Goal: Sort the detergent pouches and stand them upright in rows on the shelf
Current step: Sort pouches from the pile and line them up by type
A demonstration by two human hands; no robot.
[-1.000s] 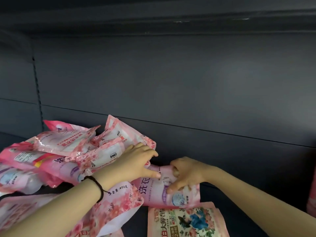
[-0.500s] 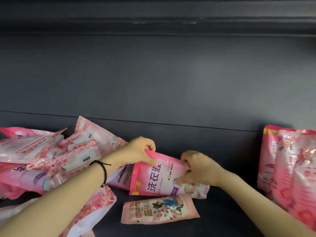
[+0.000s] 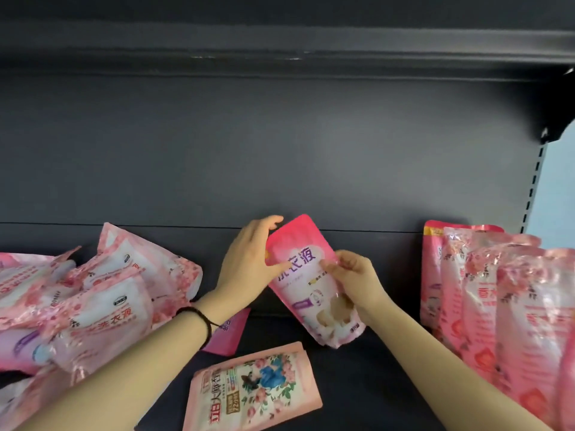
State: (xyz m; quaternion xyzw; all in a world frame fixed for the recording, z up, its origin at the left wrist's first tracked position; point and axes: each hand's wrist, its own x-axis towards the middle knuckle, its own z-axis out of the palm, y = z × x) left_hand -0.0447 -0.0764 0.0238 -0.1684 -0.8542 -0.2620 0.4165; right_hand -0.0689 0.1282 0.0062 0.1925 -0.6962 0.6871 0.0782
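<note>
Loose pouch pile at left of the shelf — my left hand and right hand both grip a pink pouch, tilted, mid-shelf, its bottom near the shelf. Floral pouch lies flat in front — upright row at right.

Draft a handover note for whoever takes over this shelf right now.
Left hand grips the pink pouch at its top left edge; right hand pinches its right edge. The pouch is tilted, mid-shelf.
Done: upright row at the right end of the shelf.
Left: stand the held pouch, then sort the heap at the left, the floral pouch lying flat in front, and the small pink packet beneath the left wrist.
</note>
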